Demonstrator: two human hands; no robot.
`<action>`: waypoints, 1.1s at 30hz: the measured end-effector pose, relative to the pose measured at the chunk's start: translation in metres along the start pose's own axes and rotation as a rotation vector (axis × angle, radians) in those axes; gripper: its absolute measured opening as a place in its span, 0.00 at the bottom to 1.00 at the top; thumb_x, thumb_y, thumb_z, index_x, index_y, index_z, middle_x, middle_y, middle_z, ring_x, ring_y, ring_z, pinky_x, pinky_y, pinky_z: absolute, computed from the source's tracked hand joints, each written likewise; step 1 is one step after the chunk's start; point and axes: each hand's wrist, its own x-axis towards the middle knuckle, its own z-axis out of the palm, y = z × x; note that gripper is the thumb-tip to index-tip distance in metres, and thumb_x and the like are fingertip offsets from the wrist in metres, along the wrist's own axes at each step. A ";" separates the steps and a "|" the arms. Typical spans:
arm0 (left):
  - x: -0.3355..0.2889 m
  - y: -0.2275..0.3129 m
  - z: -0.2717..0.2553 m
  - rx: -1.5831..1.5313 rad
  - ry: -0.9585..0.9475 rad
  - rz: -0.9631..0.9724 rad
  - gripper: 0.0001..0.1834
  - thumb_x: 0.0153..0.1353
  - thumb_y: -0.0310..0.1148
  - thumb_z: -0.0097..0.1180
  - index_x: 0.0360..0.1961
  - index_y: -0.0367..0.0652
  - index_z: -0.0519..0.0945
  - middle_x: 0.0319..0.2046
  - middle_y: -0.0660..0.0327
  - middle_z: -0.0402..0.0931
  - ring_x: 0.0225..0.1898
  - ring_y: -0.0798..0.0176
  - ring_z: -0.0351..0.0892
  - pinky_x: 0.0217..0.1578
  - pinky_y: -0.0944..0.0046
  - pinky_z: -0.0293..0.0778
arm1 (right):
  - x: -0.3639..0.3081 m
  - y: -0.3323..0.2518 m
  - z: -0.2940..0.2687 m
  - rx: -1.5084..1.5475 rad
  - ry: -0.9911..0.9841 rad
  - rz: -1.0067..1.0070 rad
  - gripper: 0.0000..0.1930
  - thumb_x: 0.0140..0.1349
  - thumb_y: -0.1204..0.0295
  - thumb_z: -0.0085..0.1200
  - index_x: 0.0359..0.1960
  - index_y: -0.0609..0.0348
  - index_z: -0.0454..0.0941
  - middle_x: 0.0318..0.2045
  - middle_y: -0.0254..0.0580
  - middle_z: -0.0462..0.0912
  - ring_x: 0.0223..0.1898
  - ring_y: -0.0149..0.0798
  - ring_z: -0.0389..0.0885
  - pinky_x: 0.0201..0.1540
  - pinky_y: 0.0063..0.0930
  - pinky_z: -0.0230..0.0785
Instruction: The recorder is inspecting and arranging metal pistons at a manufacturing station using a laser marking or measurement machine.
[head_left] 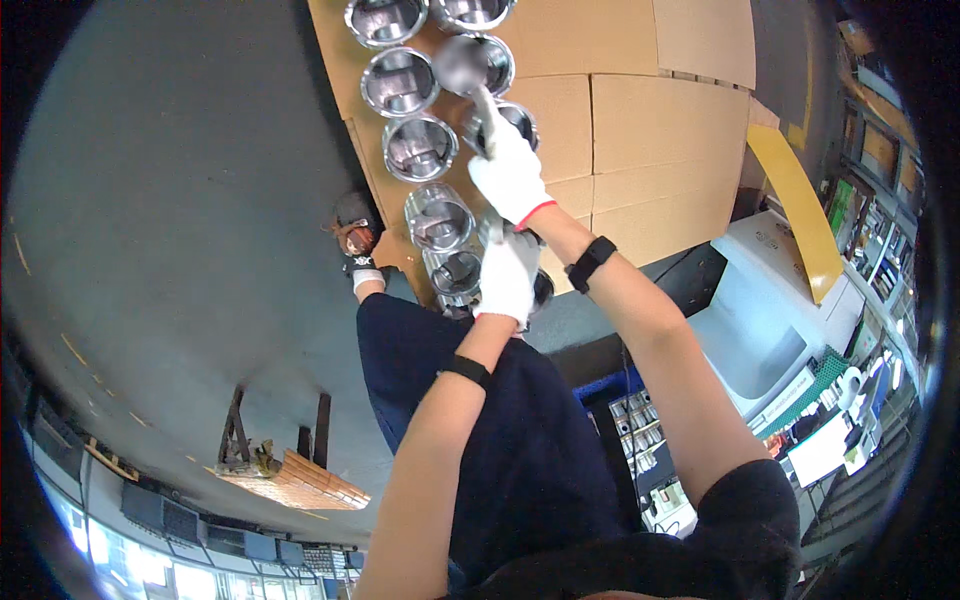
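fingers partly curled, the right hand (510, 178) overlaps metal cylinders (521, 118), grip unclear.

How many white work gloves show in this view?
2 white gloves: one on the left hand, beside the lower metal cylinders; one on the right hand, higher in the picture. Any others may be hidden.

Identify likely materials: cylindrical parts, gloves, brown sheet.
Cylindrical parts: likely metal, shiny; bright rims and reflections suggest it, alloy unclear.
Gloves: probably fabric, matte white; soft-looking surface, red edge at the right cuff. Fibre unclear.
Brown sheet: seemingly cardboard, matte; plain tan faces with straight seams or creases.
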 end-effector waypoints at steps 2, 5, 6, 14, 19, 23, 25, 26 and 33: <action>0.011 0.001 -0.001 -0.288 -0.233 -0.094 0.10 0.68 0.31 0.45 0.47 0.41 0.73 0.42 0.56 0.77 0.46 0.54 0.76 0.57 0.59 0.64 | -0.003 0.003 -0.005 0.057 -0.036 0.075 0.45 0.47 0.79 0.47 0.73 0.48 0.50 0.49 0.55 0.77 0.50 0.58 0.76 0.53 0.46 0.70; 0.022 -0.023 0.045 -1.139 0.549 -0.218 0.20 0.69 0.30 0.41 0.60 0.40 0.67 0.54 0.54 0.74 0.58 0.57 0.72 0.60 0.57 0.63 | -0.003 -0.025 0.000 0.095 -0.063 -0.104 0.42 0.49 0.79 0.46 0.71 0.49 0.56 0.59 0.56 0.73 0.60 0.56 0.71 0.62 0.41 0.65; 0.025 -0.025 0.041 -0.238 0.491 -0.197 0.23 0.69 0.32 0.39 0.64 0.41 0.63 0.60 0.55 0.70 0.62 0.56 0.68 0.64 0.57 0.61 | -0.011 -0.014 -0.007 0.081 -0.059 -0.097 0.42 0.49 0.79 0.46 0.71 0.49 0.56 0.59 0.56 0.73 0.60 0.56 0.71 0.62 0.41 0.65; 0.033 -0.042 0.006 0.049 0.125 -0.104 0.16 0.62 0.33 0.49 0.50 0.45 0.79 0.39 0.57 0.82 0.50 0.57 0.78 0.71 0.48 0.45 | -0.146 0.013 -0.087 -0.057 -0.279 -0.050 0.35 0.48 0.80 0.46 0.64 0.49 0.68 0.56 0.49 0.77 0.57 0.51 0.74 0.63 0.41 0.65; -0.010 0.010 -0.035 0.022 0.226 -0.266 0.30 0.55 0.44 0.59 0.59 0.48 0.71 0.55 0.54 0.71 0.61 0.52 0.66 0.69 0.41 0.43 | -0.280 0.065 -0.127 -0.021 -0.398 0.298 0.31 0.50 0.80 0.45 0.61 0.54 0.71 0.51 0.50 0.80 0.55 0.51 0.76 0.60 0.39 0.67; -0.087 0.030 -0.051 -0.052 0.298 -0.161 0.35 0.55 0.51 0.59 0.61 0.45 0.70 0.54 0.55 0.70 0.60 0.51 0.65 0.68 0.42 0.48 | -0.381 0.084 -0.144 0.019 -0.575 0.589 0.24 0.56 0.77 0.43 0.56 0.56 0.76 0.51 0.53 0.81 0.56 0.52 0.78 0.57 0.37 0.69; -0.127 0.039 -0.083 -0.170 0.152 -0.226 0.35 0.55 0.52 0.58 0.60 0.44 0.71 0.56 0.53 0.71 0.63 0.53 0.64 0.68 0.44 0.48 | -0.438 0.117 -0.157 -0.107 -0.708 0.644 0.22 0.57 0.72 0.46 0.55 0.56 0.77 0.52 0.53 0.81 0.55 0.51 0.78 0.57 0.37 0.70; -0.154 0.034 -0.093 -0.224 0.143 -0.313 0.34 0.55 0.52 0.58 0.59 0.43 0.72 0.56 0.53 0.72 0.62 0.52 0.66 0.67 0.45 0.51 | -0.450 0.113 -0.170 -0.116 -0.743 0.648 0.23 0.57 0.69 0.48 0.56 0.57 0.77 0.52 0.52 0.81 0.56 0.51 0.78 0.57 0.36 0.69; -0.435 0.019 -0.050 -0.731 0.351 -1.229 0.36 0.63 0.56 0.50 0.60 0.35 0.74 0.59 0.42 0.72 0.63 0.43 0.68 0.63 0.53 0.62 | -0.491 0.088 -0.277 -0.060 -0.561 0.630 0.24 0.57 0.65 0.50 0.56 0.57 0.77 0.55 0.51 0.80 0.59 0.50 0.75 0.60 0.35 0.67</action>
